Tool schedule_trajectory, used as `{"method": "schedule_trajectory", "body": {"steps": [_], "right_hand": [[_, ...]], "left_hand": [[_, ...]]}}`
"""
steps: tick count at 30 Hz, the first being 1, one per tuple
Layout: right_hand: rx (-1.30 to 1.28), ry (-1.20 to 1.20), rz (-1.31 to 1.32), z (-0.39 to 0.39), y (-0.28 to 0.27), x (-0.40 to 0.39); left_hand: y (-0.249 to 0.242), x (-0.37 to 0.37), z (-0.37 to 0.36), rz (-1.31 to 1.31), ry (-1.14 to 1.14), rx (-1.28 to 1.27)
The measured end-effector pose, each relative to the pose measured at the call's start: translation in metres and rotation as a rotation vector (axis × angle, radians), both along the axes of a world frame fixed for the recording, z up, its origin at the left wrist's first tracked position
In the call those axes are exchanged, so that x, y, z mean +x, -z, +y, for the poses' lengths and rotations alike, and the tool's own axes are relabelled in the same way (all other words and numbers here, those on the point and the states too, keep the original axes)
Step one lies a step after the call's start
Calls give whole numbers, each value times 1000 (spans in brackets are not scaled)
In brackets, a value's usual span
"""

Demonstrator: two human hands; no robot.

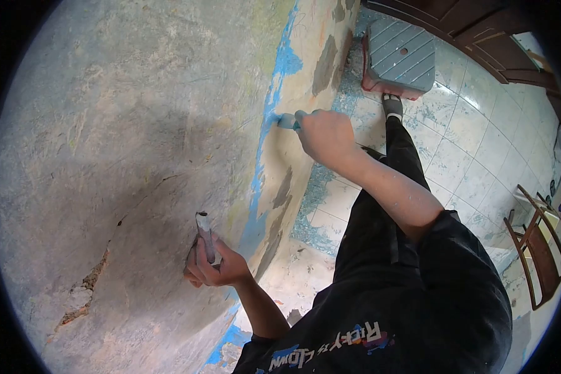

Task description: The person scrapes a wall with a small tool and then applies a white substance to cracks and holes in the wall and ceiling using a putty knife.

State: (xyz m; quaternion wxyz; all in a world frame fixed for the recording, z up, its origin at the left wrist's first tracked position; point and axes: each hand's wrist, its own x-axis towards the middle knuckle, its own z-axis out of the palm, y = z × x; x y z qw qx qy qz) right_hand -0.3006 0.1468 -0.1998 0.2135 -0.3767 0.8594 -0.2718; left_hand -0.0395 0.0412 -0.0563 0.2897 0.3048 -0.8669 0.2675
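Note:
My right hand [327, 138] is closed around the teal handle of a scraper [286, 121]. Its blade meets a strip of blue paint [256, 181] running along the wall's corner edge. Lower down, my left hand [221, 265] grips a narrow, grey-white smeared tool [205, 235] whose dark-tipped end points up; its kind I cannot tell. That hand is close to the bare grey wall [137, 143]. Patchy cream wall [310, 81] with grey spots lies on the other side of the blue strip.
A grey step stool [402, 56] with a reddish base stands by the wall, near my foot. Blue paint flakes lie over the tiled floor [474, 134]. A wooden chair [542, 255] is at the right, a dark wooden door [461, 25] at the top. The grey wall has a crack [87, 290].

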Motion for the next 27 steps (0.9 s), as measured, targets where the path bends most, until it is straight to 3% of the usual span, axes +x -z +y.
{"method": "schedule_trajectory", "body": {"steps": [27], "right_hand": [[19,-7,9,-2,19,-1]], "left_hand": [[9,6,-9,20,55,-52]]}}
